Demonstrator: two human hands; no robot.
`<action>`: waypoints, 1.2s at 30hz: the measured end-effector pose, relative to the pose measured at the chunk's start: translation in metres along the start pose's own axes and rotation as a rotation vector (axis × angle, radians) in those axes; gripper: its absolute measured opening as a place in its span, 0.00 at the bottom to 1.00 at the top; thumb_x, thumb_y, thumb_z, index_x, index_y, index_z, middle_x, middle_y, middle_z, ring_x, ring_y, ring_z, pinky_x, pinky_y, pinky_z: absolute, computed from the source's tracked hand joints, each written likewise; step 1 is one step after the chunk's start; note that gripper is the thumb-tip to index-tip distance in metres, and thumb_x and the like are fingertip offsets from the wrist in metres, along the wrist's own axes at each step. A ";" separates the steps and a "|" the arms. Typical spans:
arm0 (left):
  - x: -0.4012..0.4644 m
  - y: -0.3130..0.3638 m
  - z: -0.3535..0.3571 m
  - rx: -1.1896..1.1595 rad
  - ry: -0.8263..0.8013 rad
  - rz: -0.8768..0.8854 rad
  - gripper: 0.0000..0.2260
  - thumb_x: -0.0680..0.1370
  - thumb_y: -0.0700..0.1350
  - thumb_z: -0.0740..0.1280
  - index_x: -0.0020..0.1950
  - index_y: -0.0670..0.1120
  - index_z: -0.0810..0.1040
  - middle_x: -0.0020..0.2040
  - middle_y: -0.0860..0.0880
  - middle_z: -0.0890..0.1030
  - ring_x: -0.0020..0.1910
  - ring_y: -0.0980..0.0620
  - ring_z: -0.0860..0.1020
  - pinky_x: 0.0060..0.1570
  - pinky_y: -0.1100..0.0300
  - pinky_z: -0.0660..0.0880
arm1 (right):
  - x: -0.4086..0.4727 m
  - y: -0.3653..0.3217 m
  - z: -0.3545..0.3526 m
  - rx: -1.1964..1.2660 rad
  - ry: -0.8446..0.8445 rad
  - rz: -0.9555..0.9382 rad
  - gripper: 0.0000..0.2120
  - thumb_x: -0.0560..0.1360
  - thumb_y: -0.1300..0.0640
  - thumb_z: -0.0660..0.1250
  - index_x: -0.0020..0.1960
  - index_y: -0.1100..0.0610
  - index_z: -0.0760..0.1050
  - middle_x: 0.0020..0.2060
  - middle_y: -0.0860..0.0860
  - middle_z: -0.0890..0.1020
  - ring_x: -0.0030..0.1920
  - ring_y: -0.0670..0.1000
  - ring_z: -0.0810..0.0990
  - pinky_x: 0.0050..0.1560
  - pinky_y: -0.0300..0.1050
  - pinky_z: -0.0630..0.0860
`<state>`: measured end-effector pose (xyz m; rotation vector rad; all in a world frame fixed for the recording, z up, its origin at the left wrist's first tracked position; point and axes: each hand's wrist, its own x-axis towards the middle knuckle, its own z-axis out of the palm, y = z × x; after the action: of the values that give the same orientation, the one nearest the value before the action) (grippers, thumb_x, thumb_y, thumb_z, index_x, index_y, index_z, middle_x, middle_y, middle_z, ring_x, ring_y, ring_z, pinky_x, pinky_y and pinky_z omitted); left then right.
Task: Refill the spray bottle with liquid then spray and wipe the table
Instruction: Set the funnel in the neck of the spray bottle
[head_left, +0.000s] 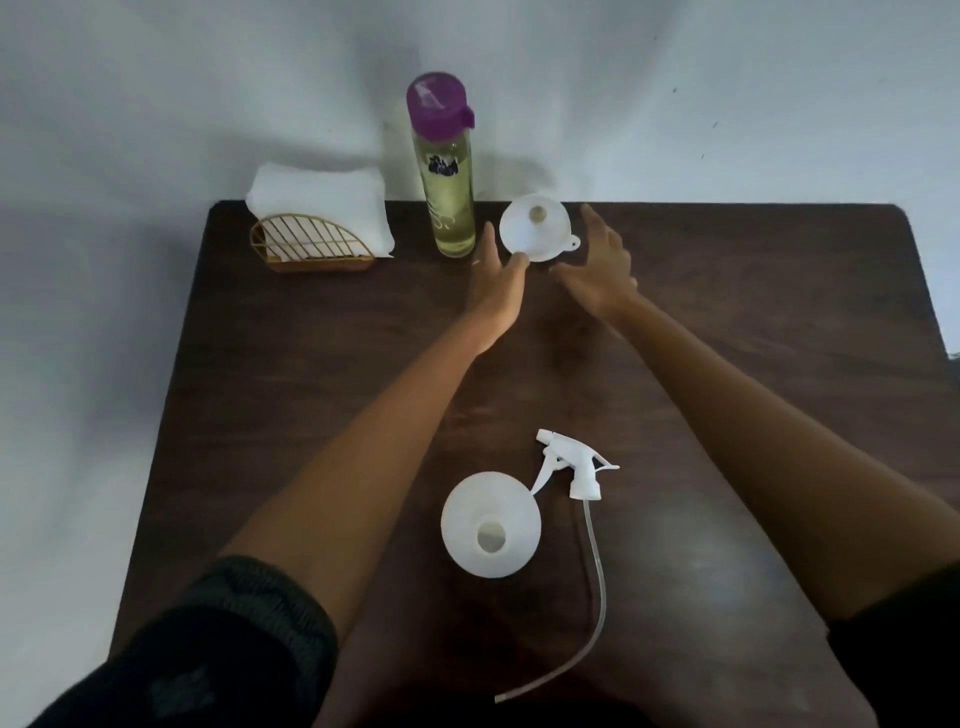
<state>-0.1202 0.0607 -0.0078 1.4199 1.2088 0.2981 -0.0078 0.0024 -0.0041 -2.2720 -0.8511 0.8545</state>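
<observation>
The white spray bottle stands uncapped near the front of the dark table, its open neck facing up. Its white trigger head lies beside it on the right, the clear tube trailing toward me. At the back stands a tall clear bottle of yellowish liquid with a purple lid. A white funnel sits just right of it. My left hand reaches to the funnel with its fingers straight, fingertips at the near rim. My right hand hovers spread on the funnel's right side, holding nothing.
A gold wire holder with a stack of white napkins stands at the back left corner. A pale wall rises right behind the table. Both forearms stretch across the table's middle.
</observation>
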 end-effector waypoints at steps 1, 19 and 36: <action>0.005 0.001 0.001 0.004 0.003 0.000 0.29 0.81 0.46 0.56 0.80 0.50 0.47 0.80 0.47 0.52 0.78 0.46 0.51 0.75 0.47 0.52 | 0.006 -0.001 0.001 -0.009 -0.020 -0.004 0.38 0.73 0.52 0.67 0.77 0.44 0.49 0.76 0.50 0.56 0.75 0.58 0.56 0.70 0.61 0.55; -0.071 0.015 -0.016 -0.153 0.062 0.143 0.26 0.81 0.39 0.55 0.78 0.50 0.56 0.75 0.52 0.66 0.71 0.53 0.63 0.73 0.52 0.58 | -0.052 -0.023 -0.021 0.170 0.064 -0.212 0.32 0.75 0.60 0.62 0.76 0.48 0.56 0.71 0.52 0.67 0.65 0.50 0.70 0.68 0.57 0.66; -0.276 -0.018 -0.038 -0.232 0.255 0.481 0.18 0.78 0.48 0.55 0.67 0.61 0.67 0.62 0.63 0.75 0.65 0.57 0.72 0.66 0.59 0.68 | -0.235 -0.029 -0.048 0.332 0.271 -0.457 0.16 0.80 0.55 0.62 0.66 0.57 0.75 0.60 0.51 0.80 0.55 0.50 0.80 0.50 0.57 0.81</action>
<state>-0.2759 -0.1371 0.1126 1.4827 0.9784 0.9462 -0.1240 -0.1607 0.1318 -1.7543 -0.9670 0.4292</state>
